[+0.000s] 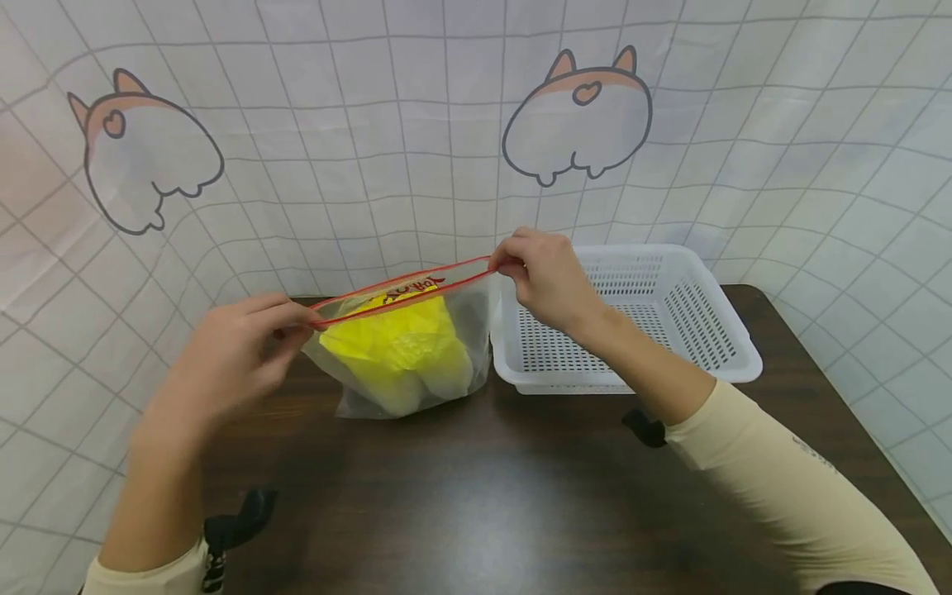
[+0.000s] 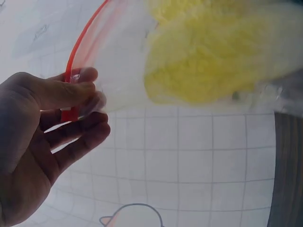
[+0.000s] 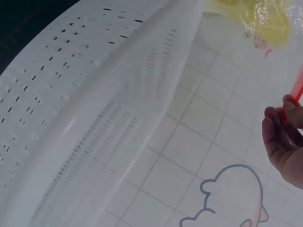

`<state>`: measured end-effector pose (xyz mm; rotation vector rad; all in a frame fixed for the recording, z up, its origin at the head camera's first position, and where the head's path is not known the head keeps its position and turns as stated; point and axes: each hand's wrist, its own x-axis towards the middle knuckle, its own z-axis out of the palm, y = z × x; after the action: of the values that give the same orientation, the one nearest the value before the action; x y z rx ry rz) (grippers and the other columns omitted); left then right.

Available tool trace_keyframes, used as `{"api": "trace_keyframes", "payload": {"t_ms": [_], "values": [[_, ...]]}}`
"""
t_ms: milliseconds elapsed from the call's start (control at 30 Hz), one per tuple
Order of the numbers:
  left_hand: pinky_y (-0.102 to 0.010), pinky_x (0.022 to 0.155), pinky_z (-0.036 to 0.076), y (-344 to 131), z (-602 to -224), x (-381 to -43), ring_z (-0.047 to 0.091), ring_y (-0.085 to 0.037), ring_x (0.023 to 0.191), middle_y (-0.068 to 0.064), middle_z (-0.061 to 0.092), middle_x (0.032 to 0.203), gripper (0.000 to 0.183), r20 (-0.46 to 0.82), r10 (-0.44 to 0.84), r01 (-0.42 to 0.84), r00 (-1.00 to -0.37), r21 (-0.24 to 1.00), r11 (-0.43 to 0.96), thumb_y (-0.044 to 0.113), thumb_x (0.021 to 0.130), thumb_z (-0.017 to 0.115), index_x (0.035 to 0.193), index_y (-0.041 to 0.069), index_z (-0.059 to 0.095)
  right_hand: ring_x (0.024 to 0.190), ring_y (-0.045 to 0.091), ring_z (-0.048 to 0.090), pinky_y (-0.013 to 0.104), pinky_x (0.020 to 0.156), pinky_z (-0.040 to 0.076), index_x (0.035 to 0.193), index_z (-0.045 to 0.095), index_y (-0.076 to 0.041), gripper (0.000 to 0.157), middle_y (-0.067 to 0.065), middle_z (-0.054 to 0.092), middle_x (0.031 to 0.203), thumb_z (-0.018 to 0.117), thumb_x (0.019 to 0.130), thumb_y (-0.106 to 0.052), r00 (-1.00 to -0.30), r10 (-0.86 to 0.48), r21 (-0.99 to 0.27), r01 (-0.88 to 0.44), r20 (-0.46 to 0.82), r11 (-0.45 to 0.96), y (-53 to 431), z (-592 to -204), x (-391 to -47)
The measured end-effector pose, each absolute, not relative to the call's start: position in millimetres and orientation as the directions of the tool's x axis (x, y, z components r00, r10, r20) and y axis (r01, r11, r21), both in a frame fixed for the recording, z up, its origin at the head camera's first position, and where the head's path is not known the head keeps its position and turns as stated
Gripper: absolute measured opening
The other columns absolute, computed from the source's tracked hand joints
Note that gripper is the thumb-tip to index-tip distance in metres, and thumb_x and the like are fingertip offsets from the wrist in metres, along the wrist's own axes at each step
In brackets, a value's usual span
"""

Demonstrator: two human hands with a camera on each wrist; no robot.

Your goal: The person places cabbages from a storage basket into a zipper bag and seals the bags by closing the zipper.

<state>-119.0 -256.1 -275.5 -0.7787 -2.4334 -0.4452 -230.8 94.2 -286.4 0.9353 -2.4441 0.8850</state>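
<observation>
A clear zip bag [image 1: 472,330] with a red zip edge stands on the dark table, its top stretched between both hands. Inside it sits something bright yellow and crinkled [image 1: 402,347], with paler lower parts; its kind is unclear through the plastic. My left hand [image 1: 230,355] pinches the left end of the red edge between thumb and fingertips, as the left wrist view also shows. At the right end of that edge, my right hand [image 1: 546,277] pinches the corner. The right wrist view catches only part of this hand [image 3: 286,142], holding the red strip.
Behind and below the right forearm stands a white perforated plastic basket [image 1: 732,364], right beside the bag. The dark wooden table [image 1: 461,496] stretches toward me. A white gridded cloth [image 1: 372,124] with cartoon animal prints hangs behind and at both sides.
</observation>
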Motion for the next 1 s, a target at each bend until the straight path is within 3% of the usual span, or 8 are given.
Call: {"api": "trace_keyframes", "payload": {"t_ms": [133, 400, 567, 700, 767, 867, 1000], "values": [[-0.012, 0.063, 0.039, -259, -275, -120, 0.05, -0.006, 0.068, 0.001, 0.073, 0.095, 0.029, 0.595, 0.411, 0.615, -0.691, 0.184, 0.767, -0.011, 0.084, 0.078, 0.104, 0.011, 0.078, 0.083, 0.024, 0.066, 0.034, 0.074, 0.056, 0.095, 0.077, -0.003, 0.015, 0.01, 0.072, 0.093, 0.066, 0.095, 0.008, -0.717, -0.449, -0.451, -0.69, 0.533, 0.567, 97, -282, -235], [-0.014, 0.063, 0.038, -269, -282, -125, 0.047, -0.002, 0.073, 0.002, 0.073, 0.099, 0.032, 0.629, 0.371, 0.62, -0.683, 0.231, 0.749, -0.011, 0.087, 0.075, 0.109, 0.012, 0.078, 0.082, 0.022, 0.065, 0.034, 0.071, 0.054, 0.098, 0.078, -0.006, 0.017, 0.008, 0.073, 0.098, 0.065, 0.096, 0.005, -0.754, -0.436, -0.497, -0.654, 0.492, 0.57, 98, -279, -239], [-0.008, 0.065, 0.045, -272, -289, -125, 0.052, -0.001, 0.069, -0.002, 0.072, 0.091, 0.048, 0.663, 0.295, 0.622, -0.688, 0.328, 0.711, -0.013, 0.084, 0.077, 0.126, 0.011, 0.074, 0.084, 0.022, 0.068, 0.035, 0.073, 0.055, 0.098, 0.078, -0.007, 0.017, 0.008, 0.073, 0.1, 0.065, 0.097, 0.004, -0.781, -0.426, -0.534, -0.624, 0.457, 0.571, 96, -276, -240], [-0.006, 0.066, 0.049, -271, -293, -124, 0.059, 0.003, 0.064, -0.005, 0.071, 0.081, 0.061, 0.668, 0.165, 0.571, -0.726, 0.451, 0.686, -0.01, 0.082, 0.081, 0.138, 0.011, 0.066, 0.079, 0.021, 0.067, 0.033, 0.068, 0.055, 0.099, 0.08, -0.009, 0.017, 0.006, 0.075, 0.101, 0.067, 0.096, 0.002, -0.809, -0.403, -0.587, -0.588, 0.428, 0.556, 96, -277, -243], [-0.007, 0.069, 0.051, -270, -294, -123, 0.063, 0.004, 0.065, -0.002, 0.073, 0.082, 0.059, 0.646, 0.072, 0.515, -0.76, 0.531, 0.674, -0.007, 0.082, 0.082, 0.136, 0.011, 0.066, 0.075, 0.02, 0.066, 0.031, 0.064, 0.053, 0.099, 0.081, -0.01, 0.016, 0.004, 0.076, 0.102, 0.069, 0.096, 0.0, -0.825, -0.385, -0.614, -0.565, 0.414, 0.551, 97, -277, -245], [-0.01, 0.069, 0.054, -266, -295, -121, 0.068, 0.002, 0.067, 0.009, 0.075, 0.08, 0.042, 0.573, -0.086, 0.404, -0.815, 0.669, 0.624, 0.0, 0.083, 0.085, 0.122, 0.008, 0.073, 0.073, 0.018, 0.067, 0.028, 0.058, 0.048, 0.099, 0.082, -0.013, 0.015, 0.003, 0.077, 0.101, 0.072, 0.095, -0.002, -0.85, -0.351, -0.656, -0.526, 0.392, 0.541, 98, -278, -247], [-0.013, 0.056, 0.049, -262, -297, -121, 0.071, -0.003, 0.065, 0.016, 0.074, 0.076, 0.02, 0.485, -0.232, 0.301, -0.843, 0.783, 0.544, 0.01, 0.083, 0.088, 0.1, 0.003, 0.079, 0.072, 0.02, 0.07, 0.026, 0.06, 0.052, 0.103, 0.078, -0.009, 0.013, 0.008, 0.077, 0.099, 0.074, 0.093, -0.002, -0.869, -0.312, -0.712, -0.494, 0.384, 0.499, 99, -279, -249]]}}
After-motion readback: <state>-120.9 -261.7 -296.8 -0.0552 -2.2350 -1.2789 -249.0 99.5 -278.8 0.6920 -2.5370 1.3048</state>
